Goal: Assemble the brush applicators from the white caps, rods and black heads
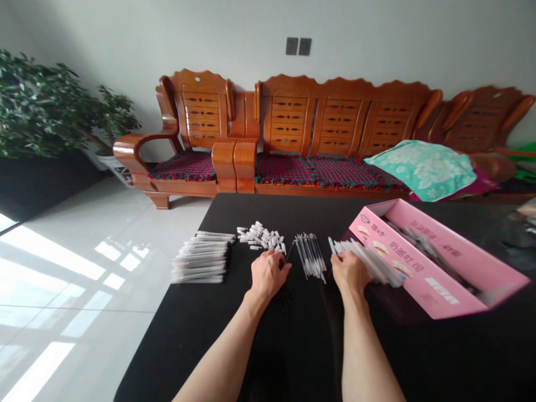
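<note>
My left hand (268,273) is closed in a pinch around a thin pen refill (290,252) whose dark end sticks up past the fingers. Just beyond it lies a loose heap of short white pen caps (262,234). A bundle of slim pen refills (310,255) lies between my two hands. At the left edge of a row of white pen barrels (374,261), my right hand (350,272) has its fingers closed on one barrel (331,245); the fingertips are partly hidden. To the left is a stacked row of pens (203,258) with white bodies and dark ends.
A long pink cardboard box (422,279) with dark contents stands at the right of the black table (251,363). Behind the table is a wooden sofa (339,120) with a turquoise cloth (427,167) on it. Plants (54,111) stand at the left.
</note>
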Available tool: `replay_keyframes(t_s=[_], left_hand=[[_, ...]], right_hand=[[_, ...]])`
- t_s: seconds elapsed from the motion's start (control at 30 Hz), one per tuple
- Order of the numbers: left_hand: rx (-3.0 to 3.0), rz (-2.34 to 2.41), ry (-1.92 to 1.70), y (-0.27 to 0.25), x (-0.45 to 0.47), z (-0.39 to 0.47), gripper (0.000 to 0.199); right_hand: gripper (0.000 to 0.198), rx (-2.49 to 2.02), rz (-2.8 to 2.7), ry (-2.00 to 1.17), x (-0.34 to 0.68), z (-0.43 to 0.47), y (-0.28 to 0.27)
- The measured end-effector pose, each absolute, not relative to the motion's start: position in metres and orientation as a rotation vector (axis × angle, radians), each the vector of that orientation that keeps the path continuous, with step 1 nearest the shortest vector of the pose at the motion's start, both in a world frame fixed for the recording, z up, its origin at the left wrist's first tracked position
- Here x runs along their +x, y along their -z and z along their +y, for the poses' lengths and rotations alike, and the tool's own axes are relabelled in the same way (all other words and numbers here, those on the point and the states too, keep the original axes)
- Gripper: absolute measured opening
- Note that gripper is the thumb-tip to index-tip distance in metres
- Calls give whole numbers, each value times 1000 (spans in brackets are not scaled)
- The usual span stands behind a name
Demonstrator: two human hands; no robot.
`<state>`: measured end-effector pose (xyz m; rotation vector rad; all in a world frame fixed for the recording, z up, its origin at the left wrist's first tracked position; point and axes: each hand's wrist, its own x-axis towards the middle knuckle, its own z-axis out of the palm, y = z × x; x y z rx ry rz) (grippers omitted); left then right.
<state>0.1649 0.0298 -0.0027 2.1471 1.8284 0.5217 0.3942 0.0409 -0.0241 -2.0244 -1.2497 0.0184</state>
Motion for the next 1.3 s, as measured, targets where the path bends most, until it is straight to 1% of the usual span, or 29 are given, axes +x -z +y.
replay_keyframes(t_s=[0.07, 0.13, 0.17, 0.23, 0.37, 0.5, 0.63, 0.73, 0.8, 0.87, 1.0, 1.3], left_hand=[[2168, 1858, -469, 3, 165, 31, 23], [2171, 1857, -442, 2, 165, 32, 18], [2169, 1854, -434, 2, 166, 32, 15], [2162, 1851, -430, 3, 166, 32, 11], [2149, 1881, -426, 5, 168, 32, 15], [2105, 1929, -460, 3, 165, 32, 19], [1924, 1946, -605, -1, 155, 34, 19], [1780, 1739, -850, 1, 148, 36, 17], [1692, 1507, -1015, 6, 145, 37, 22], [1604, 1314, -1083, 11, 144, 38, 28], [1531, 1117, -1046, 15, 143, 40, 31], [1584, 1128, -1004, 12, 141, 42, 26]], right_hand=[[19, -1774, -1152, -293, 383, 43, 18], [23, -1549, -1022, -604, 370, 45, 17], [23, -1480, -967, -699, 364, 46, 17], [21, -1369, -859, -829, 353, 47, 19], [20, -1209, -762, -987, 340, 46, 16], [25, -1125, -738, -1037, 337, 44, 12], [27, -1018, -698, -1081, 339, 46, 15], [31, -918, -665, -1108, 343, 48, 18], [30, -859, -626, -1107, 346, 49, 19], [29, -802, -583, -1089, 350, 51, 20], [28, -711, -536, -1065, 357, 54, 23], [27, -684, -505, -1047, 362, 55, 24]])
